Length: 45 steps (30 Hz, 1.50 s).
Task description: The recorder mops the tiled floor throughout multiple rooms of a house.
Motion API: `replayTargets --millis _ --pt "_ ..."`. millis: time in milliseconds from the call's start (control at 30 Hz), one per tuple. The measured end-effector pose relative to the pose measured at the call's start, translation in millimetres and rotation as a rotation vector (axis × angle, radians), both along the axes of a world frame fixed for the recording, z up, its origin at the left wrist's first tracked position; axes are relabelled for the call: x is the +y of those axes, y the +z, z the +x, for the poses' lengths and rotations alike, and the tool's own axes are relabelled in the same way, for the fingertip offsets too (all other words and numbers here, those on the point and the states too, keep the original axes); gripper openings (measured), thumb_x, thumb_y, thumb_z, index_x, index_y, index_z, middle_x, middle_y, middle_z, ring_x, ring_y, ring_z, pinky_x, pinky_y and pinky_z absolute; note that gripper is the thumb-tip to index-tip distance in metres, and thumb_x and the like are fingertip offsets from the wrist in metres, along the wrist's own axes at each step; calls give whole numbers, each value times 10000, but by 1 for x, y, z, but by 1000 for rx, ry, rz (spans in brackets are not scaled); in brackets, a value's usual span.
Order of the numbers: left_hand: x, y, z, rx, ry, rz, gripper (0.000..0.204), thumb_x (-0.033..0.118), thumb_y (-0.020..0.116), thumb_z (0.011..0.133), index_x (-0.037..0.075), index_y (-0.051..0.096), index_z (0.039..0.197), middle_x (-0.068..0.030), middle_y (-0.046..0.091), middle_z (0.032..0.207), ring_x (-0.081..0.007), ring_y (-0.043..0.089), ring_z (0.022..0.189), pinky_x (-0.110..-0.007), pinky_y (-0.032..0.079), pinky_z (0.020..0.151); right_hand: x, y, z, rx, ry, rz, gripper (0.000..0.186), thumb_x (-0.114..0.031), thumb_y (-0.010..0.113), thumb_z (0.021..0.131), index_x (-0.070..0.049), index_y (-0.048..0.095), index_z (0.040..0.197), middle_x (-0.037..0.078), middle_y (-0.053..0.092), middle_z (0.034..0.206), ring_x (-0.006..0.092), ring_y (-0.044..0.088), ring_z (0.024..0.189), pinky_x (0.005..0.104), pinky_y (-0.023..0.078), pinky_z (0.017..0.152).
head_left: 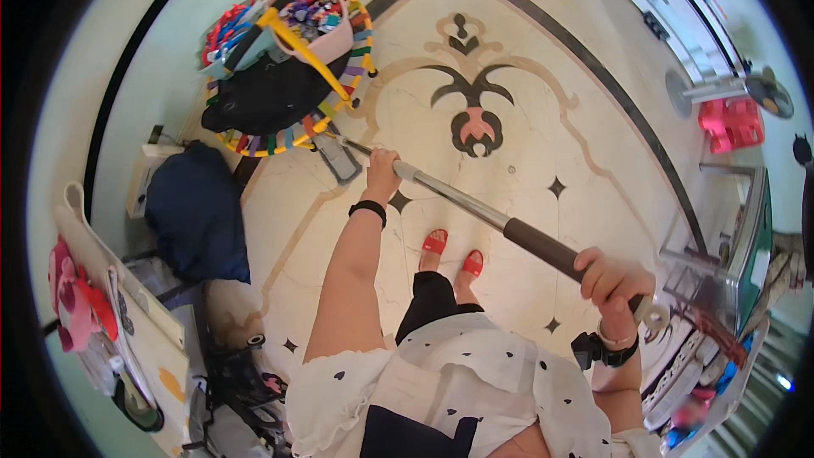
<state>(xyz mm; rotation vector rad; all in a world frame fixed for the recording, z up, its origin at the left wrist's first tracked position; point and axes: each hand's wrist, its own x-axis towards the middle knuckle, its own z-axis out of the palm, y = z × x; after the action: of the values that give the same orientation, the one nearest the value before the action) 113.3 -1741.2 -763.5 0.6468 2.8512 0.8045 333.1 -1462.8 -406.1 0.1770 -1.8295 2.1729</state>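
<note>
A flat mop [458, 198] with a silver pole and a brown grip runs slantwise across the floor in front of me. My left hand [383, 173] is closed around the lower part of the pole, near the grey joint. Farther up, my right hand [612, 280] wraps around the brown grip close to its end ring. The mop's grey rectangular head [341, 159] lies on the tiles beside the rim of a small round trampoline [292, 142]. Part of the lower pole is hidden by my left hand.
Pink [341, 34] and blue [254, 55] tubs of toys and a black bag [275, 93] sit on the trampoline. A navy covered bundle [199, 212] stands by the left wall. On the right are a fan [767, 92], a pink plastic item [729, 125] and a metal-framed cabinet [750, 229].
</note>
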Motion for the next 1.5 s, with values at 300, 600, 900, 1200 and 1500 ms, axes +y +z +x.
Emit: replayTargets --millis 300,600,900,1200,1500 --pt "91 20 80 -132 -383 57 71 92 676 620 129 658 678 -118 603 681 -309 583 734 -421 438 693 61 59 83 -79 -243 15 354 -211 586 832 -126 364 570 10 446 499 156 442 441 405 397 630" --pt "223 85 152 -279 -544 345 95 61 627 633 127 635 701 -115 600 703 -306 565 768 -420 423 697 102 150 161 14 -255 266 278 -219 626 774 -178 431 581 -57 507 493 68 479 407 271 373 493" --pt "202 86 145 -291 -580 554 148 20 629 691 66 605 830 -123 589 799 -321 550 820 -391 418 746 52 148 119 516 -31 94 206 -32 679 702 -43 514 579 79 535 494 168 533 384 309 504 425" --pt "249 85 165 -309 -646 394 135 89 599 797 78 624 929 -114 562 764 -314 534 818 -414 395 743 126 125 163 477 -55 12 200 -9 648 701 -4 483 589 128 502 493 228 517 394 363 502 450" --pt "354 33 198 -230 -600 253 153 68 572 809 87 629 949 -123 566 788 -321 538 810 -417 400 734 286 73 227 108 -271 -166 286 -103 614 778 -65 424 568 43 456 473 193 462 407 330 447 490"
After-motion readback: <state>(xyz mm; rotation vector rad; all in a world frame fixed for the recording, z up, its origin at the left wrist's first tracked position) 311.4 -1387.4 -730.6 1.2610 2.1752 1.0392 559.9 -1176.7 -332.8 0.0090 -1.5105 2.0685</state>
